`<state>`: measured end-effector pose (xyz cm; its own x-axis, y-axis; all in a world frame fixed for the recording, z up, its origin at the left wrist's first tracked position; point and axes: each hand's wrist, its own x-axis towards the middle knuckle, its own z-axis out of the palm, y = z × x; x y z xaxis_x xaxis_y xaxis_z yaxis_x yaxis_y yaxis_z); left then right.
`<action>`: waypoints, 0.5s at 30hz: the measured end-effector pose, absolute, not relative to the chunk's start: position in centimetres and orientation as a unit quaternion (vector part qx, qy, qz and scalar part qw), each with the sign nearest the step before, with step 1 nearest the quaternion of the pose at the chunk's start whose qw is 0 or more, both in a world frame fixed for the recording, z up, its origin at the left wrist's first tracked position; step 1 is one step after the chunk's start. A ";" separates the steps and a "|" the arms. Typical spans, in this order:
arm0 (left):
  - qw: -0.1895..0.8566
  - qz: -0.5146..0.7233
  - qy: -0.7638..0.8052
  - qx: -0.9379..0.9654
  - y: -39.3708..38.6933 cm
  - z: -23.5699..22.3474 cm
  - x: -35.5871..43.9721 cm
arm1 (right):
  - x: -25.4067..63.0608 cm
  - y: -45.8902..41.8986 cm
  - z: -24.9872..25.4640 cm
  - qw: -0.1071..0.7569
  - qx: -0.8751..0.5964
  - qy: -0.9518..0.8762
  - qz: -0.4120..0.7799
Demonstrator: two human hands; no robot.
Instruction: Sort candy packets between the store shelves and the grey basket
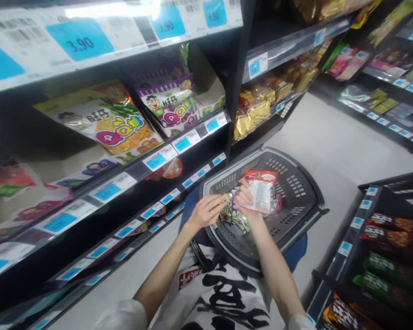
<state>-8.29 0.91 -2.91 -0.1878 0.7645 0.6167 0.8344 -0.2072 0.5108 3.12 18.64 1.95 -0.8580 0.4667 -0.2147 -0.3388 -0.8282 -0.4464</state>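
Note:
A grey shopping basket with slotted walls rests on my lap, its handle folded down on the near side. My right hand reaches into it, fingers curled round a red and white snack bag whose pale printed panel faces up. My left hand is over the basket's left rim, fingers closed together at the top edge of a shiny green packet. Other shiny wrappers, partly hidden, lie beneath the red and white bag.
On the left, a dark shelf holds yellow gummy candy bags and a purple gummy candy bag behind blue price tags. Gold-wrapped packs fill the shelf ahead. To the right, a low rack holds red and green snack packs.

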 end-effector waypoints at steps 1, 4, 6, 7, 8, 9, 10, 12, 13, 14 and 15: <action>0.045 -0.432 -0.631 -0.643 1.0 -2.7 -8.3 | 3.3 18.6 2.0 0.214 -0.149 -0.187 0.947; 0.071 -0.388 -0.636 -0.663 1.2 -2.5 -8.3 | 3.2 18.3 1.8 0.202 -0.117 -0.174 0.957; 0.082 -0.380 -0.636 -0.667 1.2 -2.5 -8.3 | 3.0 18.2 1.3 0.195 -0.075 -0.176 0.962; 0.082 -0.381 -0.636 -0.666 1.2 -2.5 -8.3 | 2.9 18.1 0.8 0.190 -0.054 -0.178 0.964; 0.078 -0.385 -0.635 -0.665 1.2 -2.5 -8.3 | 2.8 18.1 0.4 0.185 -0.039 -0.180 0.965; 0.072 -0.389 -0.635 -0.663 1.2 -2.6 -8.3 | 2.6 18.1 -0.1 0.182 -0.032 -0.182 0.966; 0.067 -0.394 -0.634 -0.662 1.2 -2.6 -8.3 | 2.5 18.1 -0.6 0.180 -0.032 -0.185 0.966; 0.063 -0.400 -0.633 -0.660 1.2 -2.6 -8.3 | 2.4 18.1 -1.5 0.180 -0.039 -0.190 0.964; 0.064 -0.401 -0.633 -0.660 1.2 -2.6 -8.3 | 2.3 18.1 -1.8 0.181 -0.039 -0.191 0.964; 0.066 -0.401 -0.632 -0.660 1.2 -2.6 -8.3 | 2.3 18.1 -2.0 0.181 -0.033 -0.190 0.964; 0.069 -0.401 -0.631 -0.660 1.2 -2.6 -8.4 | 2.3 18.1 -2.1 0.178 -0.022 -0.189 0.966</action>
